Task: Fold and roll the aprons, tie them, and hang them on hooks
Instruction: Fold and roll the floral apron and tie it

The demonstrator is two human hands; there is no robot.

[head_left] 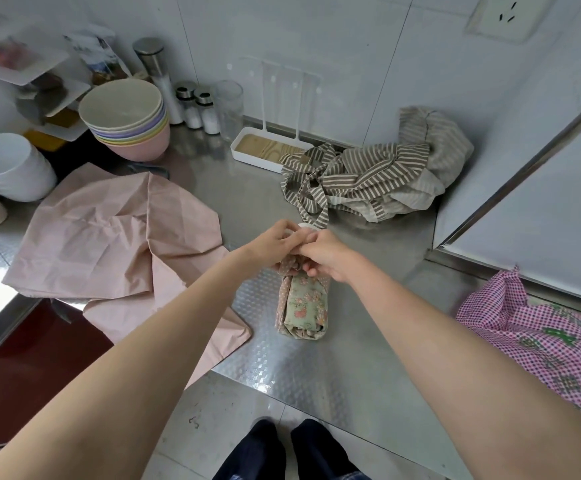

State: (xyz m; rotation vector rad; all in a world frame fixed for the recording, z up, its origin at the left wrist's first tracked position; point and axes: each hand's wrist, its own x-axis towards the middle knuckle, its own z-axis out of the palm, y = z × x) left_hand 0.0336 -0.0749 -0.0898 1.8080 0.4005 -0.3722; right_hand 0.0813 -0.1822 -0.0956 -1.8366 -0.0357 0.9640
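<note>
Just below the middle of the frame, the floral apron roll (302, 304) stands as a tight bundle on the tabletop (351, 368), green flowered cloth wrapped in a dotted band. Its ties (291, 264) gather at the upper end, where both hands meet. The left hand (274, 243) has its fingers curled in around the ties from the left; the right hand (324, 255) pinches them from the right, with something pale caught between the fingertips that is too small to make out. By the look of it the knot is being made or tightened — the roll itself is done and not yet hung.

This bundle should handle as light and soft: it will give under pressure and hold its shape only while the tie stays snug. Its body is the safest place to grip, wrapped round the middle, or the knot once it is firm; thin ties alone may slip loose.

Left of the roll lies a pink apron (116, 233), spread flat and creased. In the upper right of the frame a striped apron (368, 178) sits in a crumpled heap with its straps trailing, and at the right edge a pink checked apron (538, 337) hangs over the tabletop — all three seemingly unrolled. Stacked bowls (126, 119) and small shakers (199, 107) stand at the upper left against the wall.
</note>
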